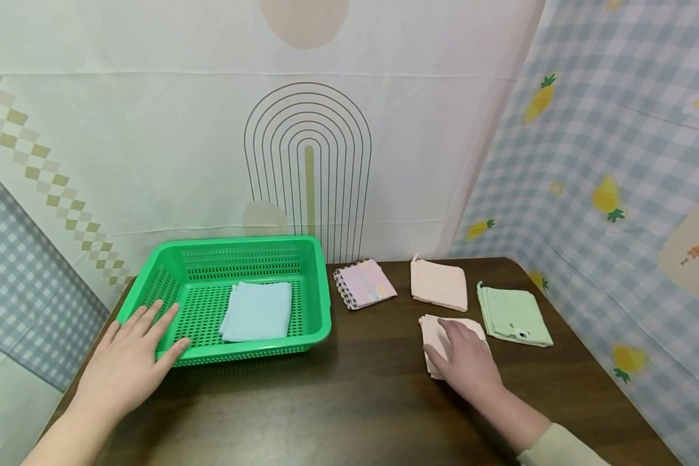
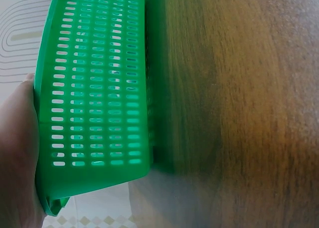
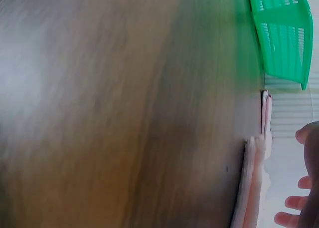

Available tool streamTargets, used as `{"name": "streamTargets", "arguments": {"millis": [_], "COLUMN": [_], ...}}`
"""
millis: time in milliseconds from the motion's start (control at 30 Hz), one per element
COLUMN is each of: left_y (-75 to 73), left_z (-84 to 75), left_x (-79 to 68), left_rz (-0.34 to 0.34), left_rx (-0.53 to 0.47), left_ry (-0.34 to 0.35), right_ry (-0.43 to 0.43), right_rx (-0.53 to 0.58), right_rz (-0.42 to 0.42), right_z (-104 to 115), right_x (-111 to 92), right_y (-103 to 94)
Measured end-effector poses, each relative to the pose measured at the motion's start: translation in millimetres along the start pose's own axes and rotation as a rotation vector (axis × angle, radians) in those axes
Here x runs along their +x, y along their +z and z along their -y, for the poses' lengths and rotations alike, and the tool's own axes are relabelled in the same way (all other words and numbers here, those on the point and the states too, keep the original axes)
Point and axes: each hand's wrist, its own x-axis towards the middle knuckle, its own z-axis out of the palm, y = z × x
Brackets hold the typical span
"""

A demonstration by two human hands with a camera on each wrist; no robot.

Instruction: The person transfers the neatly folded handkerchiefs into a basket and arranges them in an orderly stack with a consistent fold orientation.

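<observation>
My left hand point(image 1: 125, 362) lies with spread, fairly straight fingers over the front left rim of a green plastic basket point(image 1: 250, 353). In the left wrist view the thumb side meets the basket's upper edge. A folded light blue cloth point(image 1: 259, 312) lies inside the basket, towards its right. My right hand point(image 1: 468, 359) is over a folded pale pink cloth point(image 1: 432, 333) on the table and covers part of it. In the right wrist view its fingers point(image 3: 296, 202) are extended and appear slightly above the stacked cloth edge point(image 3: 254, 183), pinching nothing.
Behind the right hand lie a folded pink cloth with checked edging point(image 1: 368, 285), another pale pink cloth point(image 1: 439, 285) and a green cloth point(image 1: 514, 316). The dark wooden table point(image 1: 303, 414) is backed by a patterned curtain point(image 1: 169, 149) and a checked one point(image 1: 594, 149) at right.
</observation>
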Motion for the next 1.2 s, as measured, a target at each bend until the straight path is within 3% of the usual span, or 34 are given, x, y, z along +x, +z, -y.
{"name": "streamTargets", "arguments": {"millis": [900,1200], "left_y": [-3.3,-1.7], "left_z": [-2.0,-2.5], "left_x": [0.1,-0.5], "left_rz": [0.01,0.004], "left_rx": [0.003,0.004], "left_ry": [-0.003,-0.004], "right_ry": [0.135,0.215], "right_rx": [-0.013,-0.007], "right_rz": [0.03,0.144], "right_z": [-54,-68], "right_x": [-7,-4], "right_y": [-13.7,-15.0]}}
